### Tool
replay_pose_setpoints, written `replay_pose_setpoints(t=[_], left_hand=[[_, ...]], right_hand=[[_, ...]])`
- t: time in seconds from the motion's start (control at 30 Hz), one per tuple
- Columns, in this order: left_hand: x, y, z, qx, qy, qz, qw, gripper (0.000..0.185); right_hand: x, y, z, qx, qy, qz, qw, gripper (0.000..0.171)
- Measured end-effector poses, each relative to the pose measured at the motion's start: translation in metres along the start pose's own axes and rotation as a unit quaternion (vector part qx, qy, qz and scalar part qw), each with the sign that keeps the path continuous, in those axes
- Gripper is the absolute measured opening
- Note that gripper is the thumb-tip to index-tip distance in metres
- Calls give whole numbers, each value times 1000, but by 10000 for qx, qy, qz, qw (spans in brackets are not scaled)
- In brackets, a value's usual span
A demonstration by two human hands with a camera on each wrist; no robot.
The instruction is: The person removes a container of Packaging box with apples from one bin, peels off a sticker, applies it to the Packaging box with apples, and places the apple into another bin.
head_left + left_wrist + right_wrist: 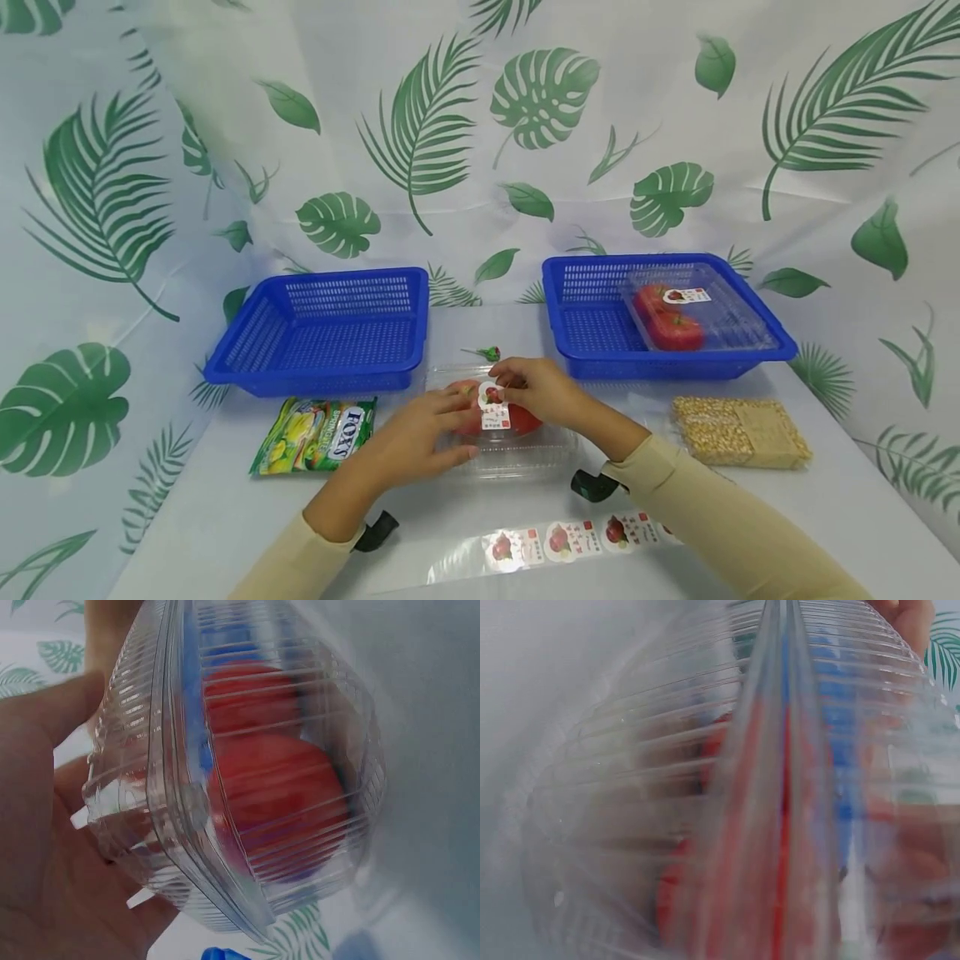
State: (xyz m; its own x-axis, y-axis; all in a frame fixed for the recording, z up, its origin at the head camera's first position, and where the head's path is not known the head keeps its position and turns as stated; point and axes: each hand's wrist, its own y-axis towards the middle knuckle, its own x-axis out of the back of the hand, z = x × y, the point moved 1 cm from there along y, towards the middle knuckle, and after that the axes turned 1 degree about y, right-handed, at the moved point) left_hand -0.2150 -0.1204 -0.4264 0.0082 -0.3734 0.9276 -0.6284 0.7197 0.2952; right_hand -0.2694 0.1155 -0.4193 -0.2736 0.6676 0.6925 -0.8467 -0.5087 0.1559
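A clear plastic clamshell box (525,458) holding red, apple-like fruits (277,802) sits mid-table, its lid down. On the lid lies a white sticker (495,408) with a fruit picture. My left hand (416,437) rests on the lid's left side, fingers extended to the sticker's left edge; the left wrist view shows the hand (60,825) beside the ribbed plastic. From the right, my right hand (543,392) reaches over with bent fingers and thumb at the sticker's upper right edge. Whether it pinches the sticker or only presses it is hidden. The right wrist view is blurred.
Two blue baskets (322,379) (592,367) stand behind; the right basket holds another stickered fruit box (720,321). A green candy bag (315,437) lies left, a bag of yellow kernels (742,433) right. A lollipop (489,353) lies behind the box, a sticker strip (558,542) in front.
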Motion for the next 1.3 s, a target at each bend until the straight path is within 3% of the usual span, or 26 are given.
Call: replay_pose_setpoints(t=[0.13, 0.33, 0.63, 1.07, 1.3], left_hand=[[0, 0, -1, -183, 66, 209, 9996, 57], [2, 3, -1, -377, 270, 264, 9986, 48], [3, 2, -1, -229, 306, 434, 9983, 50], [1, 0, -2, -306, 375, 437, 9979, 45], [-1, -2, -4, -215, 394, 558, 9974, 46]], right_hand=[[1, 2, 1, -55, -57, 25, 10000, 28], [3, 4, 3, -120, -98, -21, 9999, 26], [3, 5, 2, -167, -135, 93, 9997, 26], [-3, 3, 5, -374, -451, 88, 9982, 26], [-6, 0, 8, -63, -886, 34, 9960, 30]])
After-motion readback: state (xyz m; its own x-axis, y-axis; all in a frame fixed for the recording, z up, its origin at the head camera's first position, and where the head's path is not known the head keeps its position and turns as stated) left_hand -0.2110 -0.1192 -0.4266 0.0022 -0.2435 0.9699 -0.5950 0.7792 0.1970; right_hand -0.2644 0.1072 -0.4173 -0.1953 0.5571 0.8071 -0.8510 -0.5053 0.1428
